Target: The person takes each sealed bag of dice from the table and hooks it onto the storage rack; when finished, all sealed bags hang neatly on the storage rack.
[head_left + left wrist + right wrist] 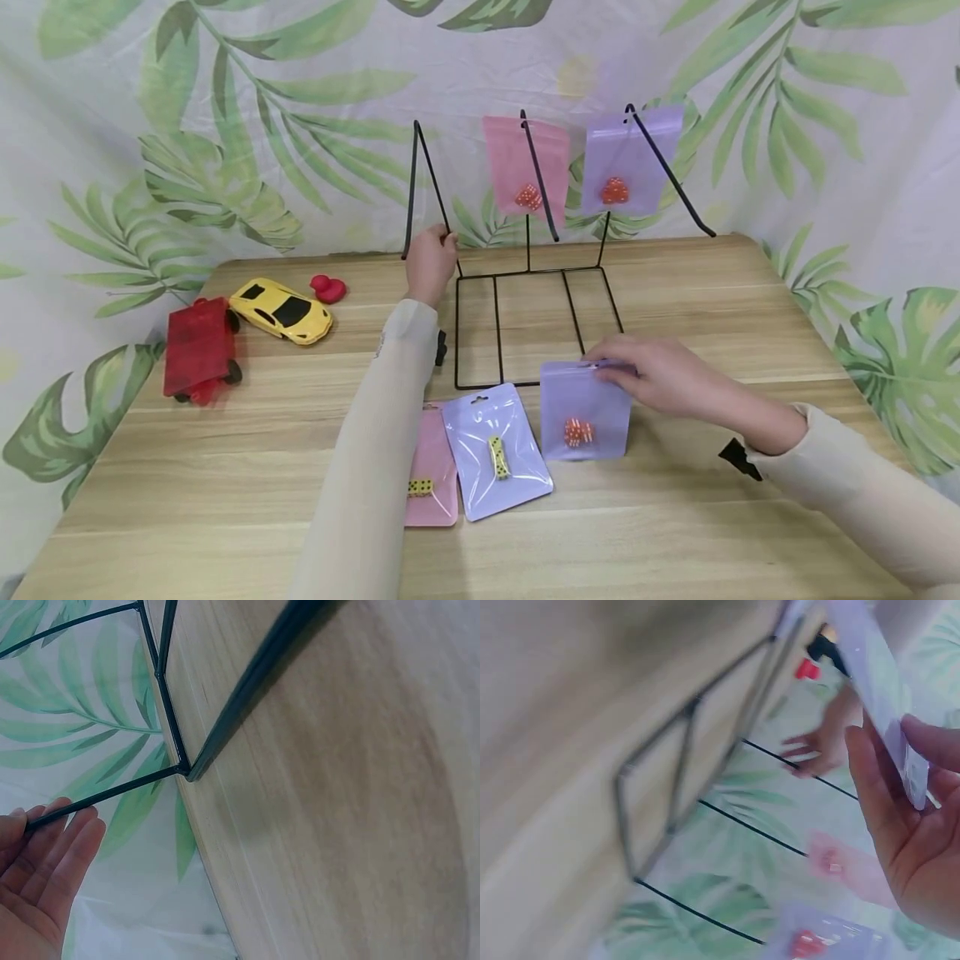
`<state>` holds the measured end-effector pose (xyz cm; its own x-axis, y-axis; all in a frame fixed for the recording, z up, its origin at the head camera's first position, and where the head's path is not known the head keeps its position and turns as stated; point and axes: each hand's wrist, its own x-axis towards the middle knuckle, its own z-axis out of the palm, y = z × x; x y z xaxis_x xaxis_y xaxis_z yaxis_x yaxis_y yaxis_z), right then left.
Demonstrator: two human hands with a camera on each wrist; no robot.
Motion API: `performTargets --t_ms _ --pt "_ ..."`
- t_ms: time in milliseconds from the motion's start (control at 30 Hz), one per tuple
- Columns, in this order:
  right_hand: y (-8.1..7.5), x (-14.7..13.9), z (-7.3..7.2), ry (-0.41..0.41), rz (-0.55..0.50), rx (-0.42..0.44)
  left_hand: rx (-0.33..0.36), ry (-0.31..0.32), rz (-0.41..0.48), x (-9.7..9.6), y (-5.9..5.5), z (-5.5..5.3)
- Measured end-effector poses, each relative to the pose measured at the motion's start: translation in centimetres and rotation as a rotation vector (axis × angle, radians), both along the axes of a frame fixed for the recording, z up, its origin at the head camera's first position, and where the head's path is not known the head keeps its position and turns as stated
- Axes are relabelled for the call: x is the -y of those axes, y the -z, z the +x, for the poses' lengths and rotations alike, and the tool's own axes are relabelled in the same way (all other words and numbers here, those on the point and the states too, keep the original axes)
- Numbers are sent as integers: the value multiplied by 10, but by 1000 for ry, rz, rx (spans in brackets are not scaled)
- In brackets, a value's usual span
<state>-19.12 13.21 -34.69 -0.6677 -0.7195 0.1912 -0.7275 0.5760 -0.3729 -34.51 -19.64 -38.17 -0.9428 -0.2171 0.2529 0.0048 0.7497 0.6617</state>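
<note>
Wooden table (697, 508) is carrying it all. Black wire rack (498, 333) is standing toward the back; being thin wire, it could be skidding or tipping under an uneven pull. Left sleeve (375, 450) is passing in front of the pink bag (442, 475); I am not telling from here whether they are touching, but a low sweep could be dragging that bag.

Left hand (430, 268) is pinching the rack's left upright between thumb and fingers, outer fingers extending; a slip would be leaving the frame unsteadied.

Right hand (660, 375) is gripping the held lilac bag (588, 402) by its top edge, thumb and fingers closing on the film. That bag is hanging before the rack's base, just beside the loose lilac bag (519, 450); its lower edge could be catching there. Slick film may be sliding from so shallow a hold.

Red dice (578, 432) are bunching low inside; their weight could be swinging it.
</note>
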Motion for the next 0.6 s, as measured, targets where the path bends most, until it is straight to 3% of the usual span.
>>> performTargets --t_ms 167,367,567,600 --pt "-25 6 1 -102 -116 -162 15 14 12 1 -2 1" --pt "-56 30 -2 -117 -348 -304 70 7 37 3 -2 -1" --pt "-76 71 -3 -252 -534 -303 155 21 77 3 -4 -3" --pt "-78 78 -3 -269 -557 -290 158 16 78 -1 -11 4"
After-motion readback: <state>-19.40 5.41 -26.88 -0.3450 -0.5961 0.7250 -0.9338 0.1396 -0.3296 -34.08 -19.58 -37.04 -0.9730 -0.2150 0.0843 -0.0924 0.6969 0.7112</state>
